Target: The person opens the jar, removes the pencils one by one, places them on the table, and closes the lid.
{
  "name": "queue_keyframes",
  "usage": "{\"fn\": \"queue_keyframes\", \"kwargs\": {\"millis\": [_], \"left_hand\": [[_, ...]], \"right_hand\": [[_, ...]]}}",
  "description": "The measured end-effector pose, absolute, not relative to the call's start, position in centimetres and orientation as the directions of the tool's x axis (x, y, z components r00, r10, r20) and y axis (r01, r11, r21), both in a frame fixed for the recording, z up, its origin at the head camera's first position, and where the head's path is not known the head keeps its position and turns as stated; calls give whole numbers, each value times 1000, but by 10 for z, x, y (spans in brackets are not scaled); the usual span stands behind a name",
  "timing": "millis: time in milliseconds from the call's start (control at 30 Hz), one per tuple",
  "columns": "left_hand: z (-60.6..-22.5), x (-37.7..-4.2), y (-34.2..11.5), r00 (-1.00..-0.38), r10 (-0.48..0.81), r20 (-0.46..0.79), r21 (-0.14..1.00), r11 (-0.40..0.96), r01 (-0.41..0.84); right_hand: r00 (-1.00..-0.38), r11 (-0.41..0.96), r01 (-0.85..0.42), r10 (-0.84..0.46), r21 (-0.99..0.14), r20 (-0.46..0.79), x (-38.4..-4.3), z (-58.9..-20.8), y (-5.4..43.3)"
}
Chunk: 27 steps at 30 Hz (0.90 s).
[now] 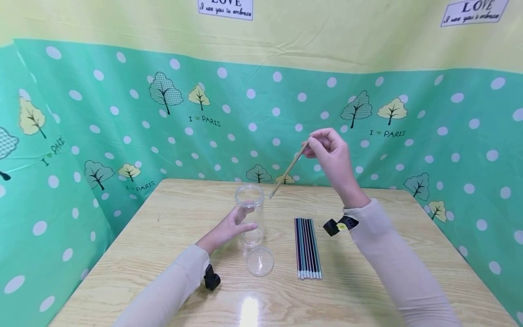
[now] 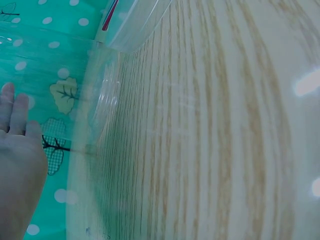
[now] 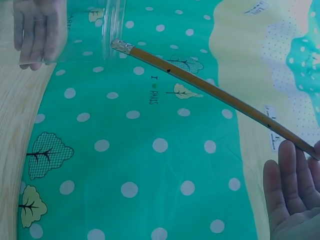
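Observation:
A clear plastic jar [image 1: 257, 212] stands upright and uncapped on the table. My left hand [image 1: 229, 228] holds its side, thumb in front and fingers behind the clear wall. Up to the right, my right hand [image 1: 332, 153] pinches a yellow-brown pencil [image 1: 288, 170] near its upper end. The pencil slants down to the left. In the right wrist view, its silvery eraser end [image 3: 121, 46] appears beside the jar's rim [image 3: 114, 22]; the head view shows it just right of the mouth. The clear round lid [image 1: 259, 262] lies in front of the jar.
Right of the lid, several dark and teal pencils [image 1: 307, 249] lie side by side on the wooden table [image 1: 184, 200], silvery ends toward me. A green and yellow patterned cloth [image 1: 286, 104] hangs behind the table. Each wrist wears a black camera [image 1: 332, 227].

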<state>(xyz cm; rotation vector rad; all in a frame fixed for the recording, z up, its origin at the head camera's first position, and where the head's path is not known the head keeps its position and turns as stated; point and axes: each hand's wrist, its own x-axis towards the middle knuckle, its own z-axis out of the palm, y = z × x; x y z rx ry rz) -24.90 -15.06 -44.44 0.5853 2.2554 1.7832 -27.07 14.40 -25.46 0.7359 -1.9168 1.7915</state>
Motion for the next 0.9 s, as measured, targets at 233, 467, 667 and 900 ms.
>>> {"fn": "queue_keyframes", "kwargs": {"millis": [233, 467, 667, 900], "left_hand": [[-444, -248, -151, -903, 423, 78, 966, 193, 174], [-446, -249, -152, -899, 431, 81, 966, 186, 177], [-445, -249, -151, -904, 421, 77, 966, 192, 172], [-445, -248, -151, -906, 418, 69, 967, 194, 163]], "right_hand": [[-810, 94, -585, -105, -806, 576, -271, -258, 150], [-828, 167, -560, -141, -811, 543, -273, -266, 157], [-846, 203, -532, -163, -822, 507, -276, -272, 162], [-864, 259, -501, -194, -826, 464, -277, -279, 169]]}}
